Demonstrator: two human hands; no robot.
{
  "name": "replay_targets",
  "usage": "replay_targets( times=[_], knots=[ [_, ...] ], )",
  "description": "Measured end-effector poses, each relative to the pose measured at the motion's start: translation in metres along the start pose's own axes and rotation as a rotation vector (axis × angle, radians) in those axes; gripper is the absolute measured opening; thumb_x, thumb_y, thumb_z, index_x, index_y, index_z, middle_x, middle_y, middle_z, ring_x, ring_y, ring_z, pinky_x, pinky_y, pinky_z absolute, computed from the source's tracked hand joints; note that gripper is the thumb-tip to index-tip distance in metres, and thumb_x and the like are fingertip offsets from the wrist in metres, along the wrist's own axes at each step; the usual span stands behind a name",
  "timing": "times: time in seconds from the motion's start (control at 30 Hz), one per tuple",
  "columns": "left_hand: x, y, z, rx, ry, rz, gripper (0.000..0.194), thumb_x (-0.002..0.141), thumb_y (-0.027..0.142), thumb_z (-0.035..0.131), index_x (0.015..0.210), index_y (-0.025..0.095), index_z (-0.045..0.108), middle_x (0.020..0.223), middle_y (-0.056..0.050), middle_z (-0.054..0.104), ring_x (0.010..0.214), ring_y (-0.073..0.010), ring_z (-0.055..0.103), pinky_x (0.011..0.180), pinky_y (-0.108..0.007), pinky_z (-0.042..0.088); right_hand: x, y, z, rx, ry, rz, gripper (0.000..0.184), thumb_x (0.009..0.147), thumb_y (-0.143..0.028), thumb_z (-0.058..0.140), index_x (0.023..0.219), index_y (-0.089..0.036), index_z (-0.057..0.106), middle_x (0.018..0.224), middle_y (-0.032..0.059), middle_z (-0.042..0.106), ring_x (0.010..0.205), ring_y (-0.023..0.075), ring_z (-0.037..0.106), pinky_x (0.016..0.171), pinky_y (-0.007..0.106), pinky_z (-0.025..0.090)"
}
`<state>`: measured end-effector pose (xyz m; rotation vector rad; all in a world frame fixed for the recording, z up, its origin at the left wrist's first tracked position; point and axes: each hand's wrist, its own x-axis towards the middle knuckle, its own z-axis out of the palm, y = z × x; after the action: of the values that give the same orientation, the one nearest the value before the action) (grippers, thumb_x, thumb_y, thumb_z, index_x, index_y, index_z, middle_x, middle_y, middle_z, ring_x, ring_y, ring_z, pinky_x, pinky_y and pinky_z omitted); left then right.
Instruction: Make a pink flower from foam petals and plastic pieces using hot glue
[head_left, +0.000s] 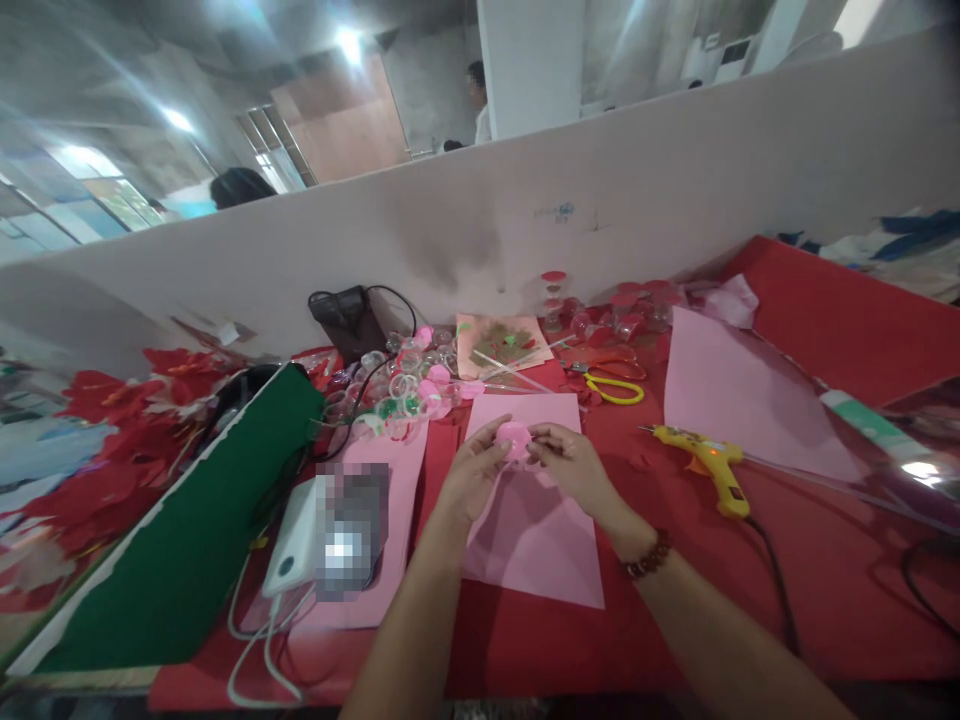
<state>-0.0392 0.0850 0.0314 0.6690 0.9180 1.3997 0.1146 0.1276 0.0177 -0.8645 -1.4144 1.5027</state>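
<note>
Both hands meet over a pink paper sheet [536, 540] in the middle of the red table. My left hand [472, 475] and my right hand [574, 465] each pinch a small round pink piece [514, 440] held between their fingertips. A beaded bracelet sits on my right wrist. Just beyond the hands lies a heap of clear and pink plastic caps [405, 385].
A yellow glue gun [712, 465] with its cord lies right of the hands. Yellow-handled scissors [611, 385] lie behind. A white power bank [292, 540] and a green sheet [187, 540] are at the left, red paper flowers [112, 430] beyond. A partition wall [525, 210] closes the back.
</note>
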Motion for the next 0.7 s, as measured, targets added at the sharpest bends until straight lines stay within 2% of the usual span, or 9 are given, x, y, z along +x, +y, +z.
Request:
replay_targets(
  times=[0.17, 0.27, 0.37, 0.53, 0.7],
  knots=[
    [-0.003, -0.012, -0.004, 0.096, -0.019, 0.067, 0.041, 0.06, 0.016, 0.081, 0.097, 0.016, 0.066, 0.096, -0.005, 0.066, 0.084, -0.0139, 0.06, 0.076, -0.024, 0.044, 0.002, 0.004, -0.003, -0.165, 0.058, -0.057, 0.017, 0.077, -0.033, 0.058, 0.073, -0.018, 0.064, 0.066, -0.0006, 0.06, 0.061, 0.0136, 0.053, 0.06, 0.025, 0.041],
    [-0.004, -0.016, -0.001, 0.111, -0.003, 0.084, 0.04, 0.058, 0.015, 0.082, 0.094, 0.016, 0.064, 0.091, -0.003, 0.065, 0.08, -0.0124, 0.059, 0.073, -0.022, 0.044, 0.002, 0.008, -0.003, -0.213, 0.098, -0.069, 0.017, 0.078, -0.033, 0.057, 0.072, -0.018, 0.062, 0.065, -0.0011, 0.057, 0.061, 0.0135, 0.05, 0.059, 0.025, 0.039],
    [-0.004, -0.017, 0.001, 0.036, 0.062, 0.108, 0.038, 0.06, 0.018, 0.081, 0.094, 0.016, 0.063, 0.09, -0.003, 0.066, 0.08, -0.0126, 0.06, 0.076, -0.024, 0.045, 0.001, 0.009, -0.001, -0.175, 0.085, -0.051, 0.02, 0.08, -0.037, 0.055, 0.074, -0.019, 0.06, 0.067, -0.001, 0.057, 0.062, 0.0138, 0.05, 0.06, 0.025, 0.04],
    [-0.004, -0.017, 0.004, -0.085, 0.083, 0.035, 0.037, 0.062, 0.02, 0.081, 0.094, 0.015, 0.063, 0.088, -0.003, 0.067, 0.074, -0.0111, 0.062, 0.069, -0.023, 0.045, 0.001, 0.009, 0.001, -0.25, 0.118, -0.087, 0.02, 0.08, -0.037, 0.056, 0.071, -0.019, 0.057, 0.063, -0.002, 0.052, 0.061, 0.0135, 0.046, 0.058, 0.025, 0.036],
    [-0.005, -0.017, 0.006, -0.123, 0.095, 0.029, 0.04, 0.064, 0.017, 0.079, 0.102, 0.016, 0.065, 0.098, -0.004, 0.067, 0.077, -0.011, 0.062, 0.068, -0.022, 0.046, 0.0, 0.008, 0.001, -0.152, 0.077, -0.041, 0.022, 0.081, -0.038, 0.054, 0.072, -0.019, 0.057, 0.067, -0.0004, 0.055, 0.064, 0.0148, 0.05, 0.062, 0.026, 0.04]
  ],
)
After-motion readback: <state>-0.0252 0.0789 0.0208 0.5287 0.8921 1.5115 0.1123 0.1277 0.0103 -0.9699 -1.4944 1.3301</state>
